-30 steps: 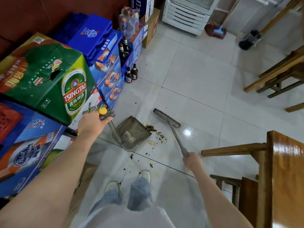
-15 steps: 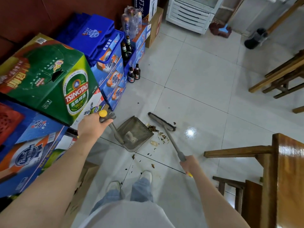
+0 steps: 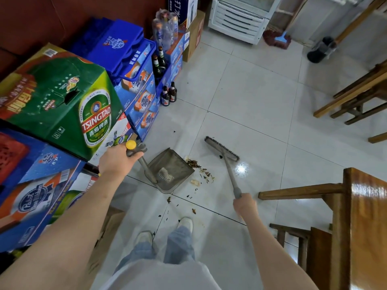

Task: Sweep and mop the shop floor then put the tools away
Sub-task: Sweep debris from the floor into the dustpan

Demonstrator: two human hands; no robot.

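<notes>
My left hand (image 3: 117,162) grips the yellow-capped handle of a grey dustpan (image 3: 170,170) that rests on the white tiled floor (image 3: 251,101), its mouth facing right. A pale crumpled scrap lies inside the pan. My right hand (image 3: 245,206) holds the grey broom (image 3: 222,148) by its handle; the brush head sits on the floor right of the pan. A small pile of brown debris (image 3: 199,166) lies between the pan's lip and the brush. More dark bits are scattered near my shoes (image 3: 184,223).
Stacked beer cartons (image 3: 62,105) and blue crates (image 3: 125,51) line the left side, with bottles (image 3: 168,95) on the floor beside them. A wooden table (image 3: 364,216) and benches (image 3: 356,88) stand on the right. A mop head (image 3: 277,39), a black bin (image 3: 320,50) and a white cabinet (image 3: 238,17) are at the back.
The broom head moved left toward the dustpan, then back out to the right. The dustpan and my left hand stayed in place.
</notes>
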